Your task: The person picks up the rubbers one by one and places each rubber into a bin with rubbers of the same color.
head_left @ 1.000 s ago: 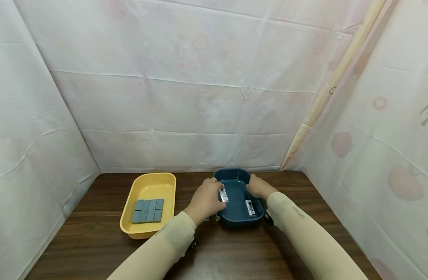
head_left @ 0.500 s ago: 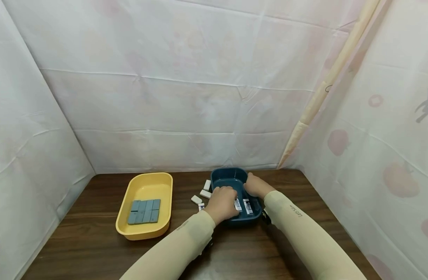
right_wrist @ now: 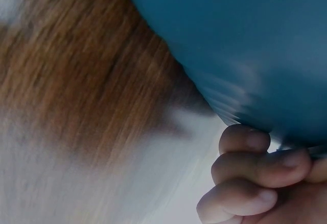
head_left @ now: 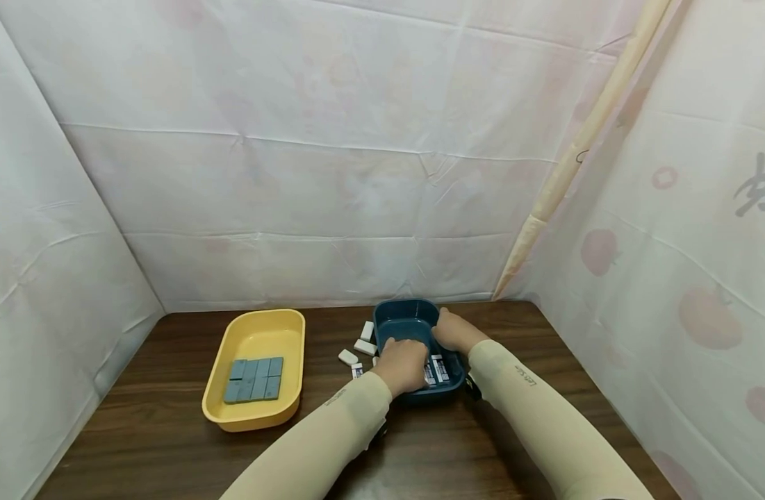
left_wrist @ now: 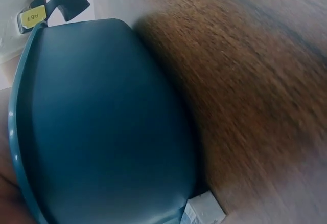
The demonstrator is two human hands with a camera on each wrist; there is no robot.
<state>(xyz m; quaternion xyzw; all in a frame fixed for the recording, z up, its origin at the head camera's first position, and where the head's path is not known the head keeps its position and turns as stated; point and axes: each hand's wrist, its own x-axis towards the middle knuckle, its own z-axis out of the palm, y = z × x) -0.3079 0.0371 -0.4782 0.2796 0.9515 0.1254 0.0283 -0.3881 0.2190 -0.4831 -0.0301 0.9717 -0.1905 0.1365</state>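
Left hand in the blue tray, right hand on its rim

On the dark wooden table (head_left: 432,451), a yellow tray (head_left: 269,344) stands well to the left, holding grey blocks (head_left: 255,380) packed in two rows. Loose white blocks (head_left: 365,346) lie between the two trays, close to the left side of the blue tray (head_left: 404,330). Pale cloth (head_left: 294,194) hangs behind. The left hand (head_left: 404,364) and its sleeve cover the blue tray's near-left part, partly hiding its contents.

Labelled white blocks (head_left: 440,368) lie in the near end of that tray, side by side, just right of the left hand; its grip is hidden, so whether it pinches one cannot be told. The right hand (head_left: 455,332) grips the tray's right rim, fingers curled, beyond the labelled blocks.
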